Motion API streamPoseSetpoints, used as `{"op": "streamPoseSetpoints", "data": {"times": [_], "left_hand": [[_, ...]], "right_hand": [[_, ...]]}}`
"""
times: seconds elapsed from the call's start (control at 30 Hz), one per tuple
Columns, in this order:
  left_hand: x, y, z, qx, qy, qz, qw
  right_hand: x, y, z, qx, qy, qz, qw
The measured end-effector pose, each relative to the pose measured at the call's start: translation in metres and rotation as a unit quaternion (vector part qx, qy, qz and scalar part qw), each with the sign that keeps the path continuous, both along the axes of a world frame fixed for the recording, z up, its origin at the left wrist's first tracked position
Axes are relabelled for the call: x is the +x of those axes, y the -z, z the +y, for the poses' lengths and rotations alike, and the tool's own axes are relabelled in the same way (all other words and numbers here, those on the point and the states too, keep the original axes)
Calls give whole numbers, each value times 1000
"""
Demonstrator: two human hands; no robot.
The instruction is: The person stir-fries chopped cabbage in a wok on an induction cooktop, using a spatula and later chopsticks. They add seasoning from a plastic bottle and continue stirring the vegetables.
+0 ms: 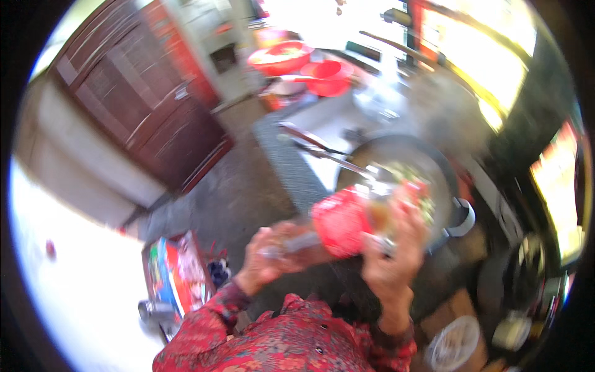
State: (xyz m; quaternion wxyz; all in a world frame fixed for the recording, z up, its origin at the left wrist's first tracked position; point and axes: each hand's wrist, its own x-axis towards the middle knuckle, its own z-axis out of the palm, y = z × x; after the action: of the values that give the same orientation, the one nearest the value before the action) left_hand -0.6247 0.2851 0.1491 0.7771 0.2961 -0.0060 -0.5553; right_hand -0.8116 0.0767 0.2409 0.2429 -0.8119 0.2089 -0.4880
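Motion blur softens the whole scene. A clear bottle with a wide red label (342, 223) lies slantwise between my hands, in front of the wok. My left hand (266, 257) is closed around its clear narrow end. The other end shows amber, and my right hand (396, 242) is up against it with bent fingers, partly hiding it; what exactly they grip is smeared. Just beyond, a dark wok (447, 177) holds pale green chopped food. A metal spatula (338, 160) leans over the wok's left rim, its handle pointing left.
Red plastic bowls (328, 77) stand on the counter at the back, near a clear bag-like item (379, 99). Steam rises beyond the wok. A brown door (139, 87) is at the left. A box of colourful packets (180, 273) sits low left, a whitish oval container (454, 343) low right.
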Motion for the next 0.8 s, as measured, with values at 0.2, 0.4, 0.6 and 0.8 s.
{"op": "streamPoseSetpoints", "data": {"times": [0.2, 0.4, 0.6, 0.8], "left_hand": [[-46, 52, 25, -131, -32, 166, 977], [-49, 106, 102, -176, -91, 261, 945], [-48, 141, 159, -78, -205, 249, 943], [-42, 148, 171, -83, -194, 186, 959]], "right_hand": [[9, -31, 46, -2, -110, -5, 994], [57, -40, 120, -47, -275, -2, 960], [82, -39, 166, -39, -381, 88, 919], [92, -30, 204, -110, -465, 72, 875]]}}
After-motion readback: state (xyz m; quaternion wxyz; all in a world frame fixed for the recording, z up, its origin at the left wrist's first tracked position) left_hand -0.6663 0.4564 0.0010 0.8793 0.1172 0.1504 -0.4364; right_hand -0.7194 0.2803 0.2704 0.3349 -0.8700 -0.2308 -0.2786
